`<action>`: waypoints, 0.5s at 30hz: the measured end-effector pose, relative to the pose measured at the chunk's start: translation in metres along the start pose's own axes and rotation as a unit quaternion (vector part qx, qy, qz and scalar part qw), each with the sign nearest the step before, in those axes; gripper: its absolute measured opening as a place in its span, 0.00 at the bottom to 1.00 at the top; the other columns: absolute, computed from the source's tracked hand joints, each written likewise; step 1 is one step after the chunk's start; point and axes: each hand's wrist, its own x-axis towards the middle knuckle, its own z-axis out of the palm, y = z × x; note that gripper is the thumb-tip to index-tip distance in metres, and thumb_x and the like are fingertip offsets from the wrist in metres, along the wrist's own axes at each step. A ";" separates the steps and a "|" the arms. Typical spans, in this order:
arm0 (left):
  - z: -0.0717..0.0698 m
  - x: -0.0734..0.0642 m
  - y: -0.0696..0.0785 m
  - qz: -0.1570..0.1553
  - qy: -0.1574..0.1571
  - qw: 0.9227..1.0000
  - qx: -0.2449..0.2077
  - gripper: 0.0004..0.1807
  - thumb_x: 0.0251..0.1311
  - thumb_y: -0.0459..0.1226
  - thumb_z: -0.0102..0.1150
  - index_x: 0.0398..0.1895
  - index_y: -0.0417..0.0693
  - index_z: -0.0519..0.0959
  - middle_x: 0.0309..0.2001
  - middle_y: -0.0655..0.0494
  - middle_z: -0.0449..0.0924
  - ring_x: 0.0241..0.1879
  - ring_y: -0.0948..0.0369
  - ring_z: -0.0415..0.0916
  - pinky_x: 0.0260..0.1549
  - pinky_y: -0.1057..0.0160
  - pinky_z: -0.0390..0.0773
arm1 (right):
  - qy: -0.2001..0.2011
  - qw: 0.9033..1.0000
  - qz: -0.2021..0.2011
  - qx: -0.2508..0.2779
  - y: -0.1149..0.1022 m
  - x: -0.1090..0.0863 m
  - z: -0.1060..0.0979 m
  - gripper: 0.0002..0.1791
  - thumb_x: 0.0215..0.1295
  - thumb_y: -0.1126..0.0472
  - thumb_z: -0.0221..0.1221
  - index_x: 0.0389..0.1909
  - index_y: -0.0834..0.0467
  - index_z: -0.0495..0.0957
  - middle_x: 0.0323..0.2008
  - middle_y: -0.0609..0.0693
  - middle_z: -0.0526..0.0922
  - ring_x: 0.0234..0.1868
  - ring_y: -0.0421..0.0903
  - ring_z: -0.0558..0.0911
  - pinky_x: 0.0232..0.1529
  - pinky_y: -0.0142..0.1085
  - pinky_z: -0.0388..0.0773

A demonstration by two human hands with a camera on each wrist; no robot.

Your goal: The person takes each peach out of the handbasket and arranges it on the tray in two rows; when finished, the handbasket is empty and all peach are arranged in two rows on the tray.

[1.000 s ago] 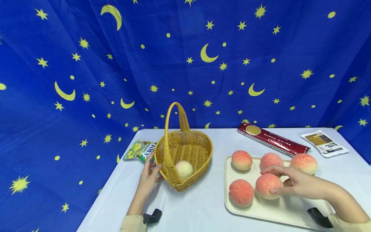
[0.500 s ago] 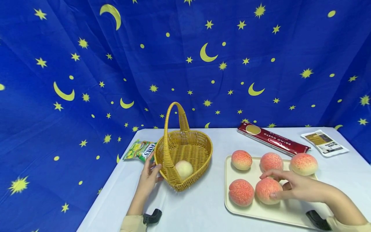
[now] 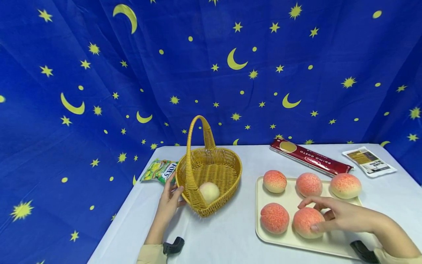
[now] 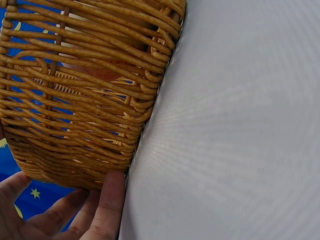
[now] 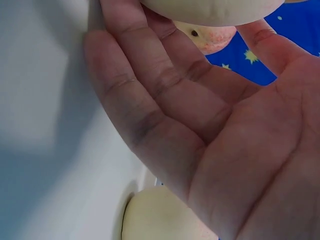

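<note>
A yellow wicker basket [image 3: 230,183] with a tall arched handle stands left of centre, one pale peach [image 3: 209,193] inside. At its left side my left hand [image 3: 169,201] rests spread fingers against the woven wall; in the left wrist view the fingertips [image 4: 113,182] meet the weave low down. On the right, a cream tray [image 3: 263,240] bears several pink-red peaches. My right hand [image 3: 343,216] holds the front middle peach [image 3: 306,223], thumb on its near side and fingers around its far side. The right wrist view shows that peach's pale underside [image 5: 215,11] between thumb and fingers.
Left of the basket lies a green FOX'S candy bag [image 3: 159,170]. Behind the tray are a long red Primo Gusto pasta pack [image 3: 311,157] and a white-and-brown pouch [image 3: 369,162]. Another peach [image 3: 274,218] sits just left of the held one. A blue starry cloth hangs behind.
My right hand and the peach in it have shifted slightly toward me and to the right over the tray. The left hand and the basket have stayed put.
</note>
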 end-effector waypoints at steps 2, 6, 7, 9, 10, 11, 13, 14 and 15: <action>0.000 0.000 0.000 -0.001 0.001 1.000 0.002 0.38 0.83 0.44 0.53 0.89 0.66 0.49 0.75 0.34 0.68 0.68 0.38 0.77 0.52 0.50 0.93 | -0.006 1.000 0.014 0.009 0.000 -0.002 -0.001 0.26 0.73 0.63 0.67 0.69 0.53 0.73 0.56 0.39 0.82 0.49 0.31 0.79 0.44 0.27 0.82; 0.000 0.000 0.001 -0.003 0.001 1.000 0.001 0.38 0.83 0.44 0.53 0.89 0.66 0.49 0.74 0.34 0.68 0.68 0.39 0.77 0.52 0.50 0.93 | -0.009 0.999 0.034 0.015 0.002 -0.007 -0.003 0.25 0.74 0.62 0.66 0.68 0.53 0.73 0.54 0.41 0.83 0.46 0.34 0.81 0.41 0.27 0.80; 0.000 0.001 0.001 -0.003 0.001 1.000 0.001 0.38 0.83 0.44 0.53 0.89 0.66 0.49 0.74 0.34 0.68 0.68 0.38 0.77 0.52 0.50 0.93 | -0.009 0.999 0.036 0.016 0.002 -0.008 -0.003 0.25 0.74 0.62 0.66 0.68 0.53 0.73 0.53 0.42 0.83 0.45 0.35 0.81 0.41 0.27 0.79; 0.000 0.001 0.002 -0.004 0.002 1.000 0.002 0.38 0.83 0.44 0.53 0.89 0.66 0.49 0.75 0.33 0.67 0.68 0.38 0.77 0.52 0.50 0.93 | -0.008 0.999 0.043 0.016 0.004 -0.011 -0.004 0.25 0.74 0.62 0.66 0.68 0.54 0.73 0.53 0.42 0.83 0.44 0.36 0.82 0.40 0.27 0.79; 0.000 0.000 0.001 -0.004 0.003 1.000 0.002 0.38 0.83 0.44 0.53 0.89 0.66 0.49 0.75 0.33 0.67 0.68 0.38 0.76 0.53 0.50 0.93 | -0.008 0.999 0.048 0.018 0.004 -0.012 -0.004 0.25 0.74 0.62 0.66 0.68 0.54 0.73 0.53 0.42 0.83 0.44 0.36 0.82 0.40 0.27 0.78; 0.000 0.000 0.001 -0.004 0.003 1.000 0.003 0.38 0.83 0.44 0.53 0.89 0.65 0.49 0.75 0.33 0.67 0.69 0.37 0.76 0.53 0.49 0.93 | -0.009 0.998 0.054 0.020 0.005 -0.013 -0.005 0.25 0.75 0.61 0.65 0.68 0.55 0.73 0.53 0.42 0.83 0.44 0.35 0.81 0.40 0.27 0.78; 0.000 0.000 0.001 -0.004 0.003 1.000 0.004 0.38 0.83 0.44 0.53 0.89 0.65 0.49 0.76 0.33 0.66 0.69 0.37 0.76 0.53 0.49 0.92 | -0.011 0.997 0.066 0.023 0.006 -0.016 -0.006 0.25 0.75 0.61 0.65 0.69 0.56 0.72 0.54 0.41 0.83 0.45 0.34 0.81 0.41 0.27 0.79; 0.000 0.000 0.001 -0.005 0.003 1.000 0.004 0.38 0.83 0.44 0.53 0.89 0.65 0.49 0.76 0.33 0.66 0.69 0.37 0.76 0.53 0.49 0.92 | -0.011 0.997 0.070 0.022 0.007 -0.017 -0.006 0.25 0.75 0.61 0.65 0.69 0.57 0.72 0.54 0.41 0.83 0.46 0.33 0.81 0.41 0.27 0.79; 0.000 0.000 0.001 -0.005 0.002 1.000 0.003 0.38 0.83 0.44 0.53 0.89 0.65 0.49 0.76 0.33 0.66 0.69 0.37 0.76 0.53 0.49 0.92 | -0.012 0.997 0.075 0.021 0.007 -0.018 -0.007 0.25 0.75 0.60 0.65 0.69 0.57 0.72 0.54 0.40 0.83 0.46 0.32 0.81 0.42 0.27 0.80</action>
